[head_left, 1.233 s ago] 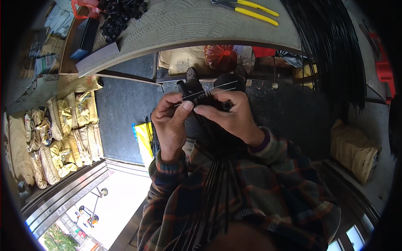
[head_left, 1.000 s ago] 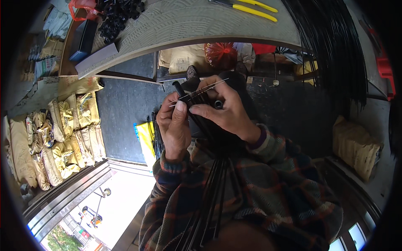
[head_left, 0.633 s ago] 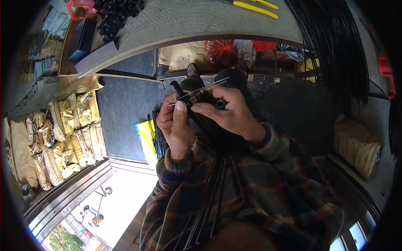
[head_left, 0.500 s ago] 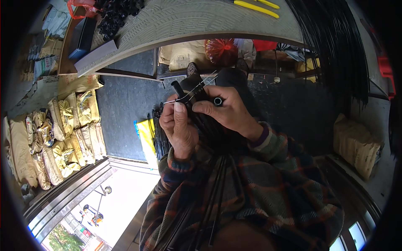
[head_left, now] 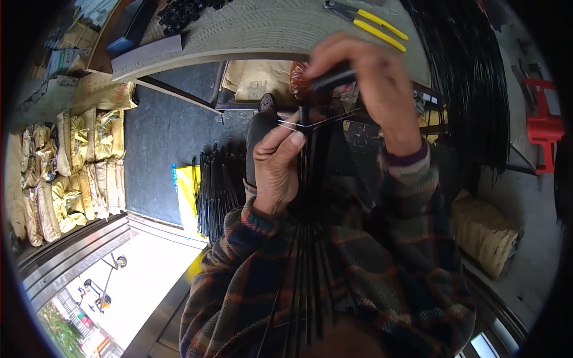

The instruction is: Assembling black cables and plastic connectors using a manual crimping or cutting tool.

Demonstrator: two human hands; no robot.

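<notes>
My left hand (head_left: 277,164) is closed, thumb against fingers, around the upper end of a bundle of thin black rods (head_left: 307,262) that look like umbrella ribs. The rods run down over my lap. A thin pale wire (head_left: 288,124) sticks out at the pinch, and thin rods slant off to the right. Above it, my right hand (head_left: 376,74) is raised and blurred, curled around a dark cylindrical handle (head_left: 334,77). The handle's tip is hard to make out near the bundle's top.
Yellow-handled pliers (head_left: 379,30) and black small parts (head_left: 182,17) lie on the workbench (head_left: 256,36). Long black rods (head_left: 462,77) hang over its right side. More rod bundles (head_left: 221,194) stand left of my legs. Wrapped packages (head_left: 77,173) line the left; a red stool-like object (head_left: 542,125) is right.
My right hand has left the bundle and risen to the right, with the dark handle in it. My left hand keeps its pinch, slightly farther right. The view has shifted.
</notes>
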